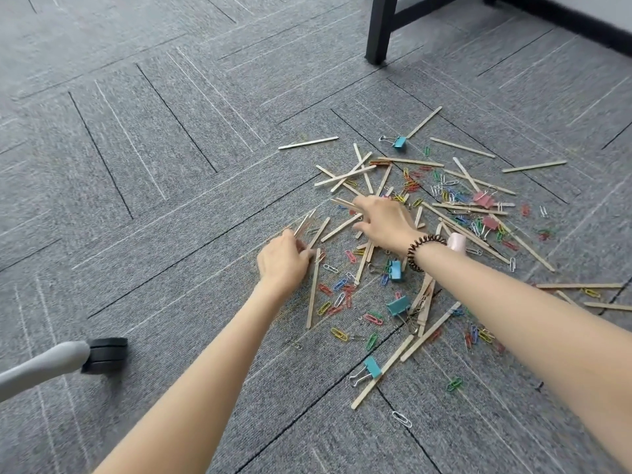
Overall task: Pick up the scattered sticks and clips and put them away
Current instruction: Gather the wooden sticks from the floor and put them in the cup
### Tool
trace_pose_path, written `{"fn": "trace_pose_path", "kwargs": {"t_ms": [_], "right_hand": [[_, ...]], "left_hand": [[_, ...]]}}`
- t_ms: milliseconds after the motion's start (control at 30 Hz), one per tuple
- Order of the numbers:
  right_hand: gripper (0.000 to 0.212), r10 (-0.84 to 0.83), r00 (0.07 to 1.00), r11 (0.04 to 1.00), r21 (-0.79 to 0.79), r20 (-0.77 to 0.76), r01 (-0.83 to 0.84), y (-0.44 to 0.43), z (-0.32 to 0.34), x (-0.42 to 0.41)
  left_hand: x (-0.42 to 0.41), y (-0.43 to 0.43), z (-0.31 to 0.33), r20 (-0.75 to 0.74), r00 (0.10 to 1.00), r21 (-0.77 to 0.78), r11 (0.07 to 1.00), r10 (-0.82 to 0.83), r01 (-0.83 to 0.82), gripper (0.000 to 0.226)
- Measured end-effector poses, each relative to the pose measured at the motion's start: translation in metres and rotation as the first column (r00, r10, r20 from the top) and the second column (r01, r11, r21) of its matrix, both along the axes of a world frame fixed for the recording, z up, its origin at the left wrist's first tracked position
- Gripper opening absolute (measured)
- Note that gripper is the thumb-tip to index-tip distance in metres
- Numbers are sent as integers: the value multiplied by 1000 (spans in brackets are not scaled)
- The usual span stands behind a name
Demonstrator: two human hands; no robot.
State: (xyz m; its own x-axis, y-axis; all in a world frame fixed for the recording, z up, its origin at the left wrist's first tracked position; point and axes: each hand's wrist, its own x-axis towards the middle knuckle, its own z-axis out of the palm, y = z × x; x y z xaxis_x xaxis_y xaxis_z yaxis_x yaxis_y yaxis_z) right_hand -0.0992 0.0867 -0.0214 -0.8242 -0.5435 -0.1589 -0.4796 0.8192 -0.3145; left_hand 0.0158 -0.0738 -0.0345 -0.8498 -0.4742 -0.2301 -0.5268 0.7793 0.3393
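left hand clamps stick bundle at left edge of pile, freeing right hand, fingers spread, to fetch more mid-pile.

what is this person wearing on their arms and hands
Both forearms are bare, with no sleeves or gloves in view. The right hand has a dark spiral coil band round its wrist; a pale pink item shows beside it, whether worn is unclear. The left hand wears nothing visible.

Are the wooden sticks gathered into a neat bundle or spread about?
Spread about: most sticks lie loose and crisscrossed on the carpet, mixed with paper clips.
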Motion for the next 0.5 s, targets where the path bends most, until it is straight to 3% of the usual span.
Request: {"fn": "trace_pose_path", "kwargs": {"t_ms": [167, 333, 500], "right_hand": [[9, 24, 999, 999, 35, 39, -25, -9, -10, -1], [11, 101, 992, 995, 28, -80, -99, -4, -6, -3], [13, -32, 997, 995, -94, -70, 26, 6, 5, -6]], "left_hand": [[1, -5, -3, 30, 998, 17, 998, -64, 63, 24], [2, -7, -1, 18, 995, -34, 994, -100, 100, 29], [-3, -4, 5, 52, 997, -26, 998, -58, 60, 21]]}}
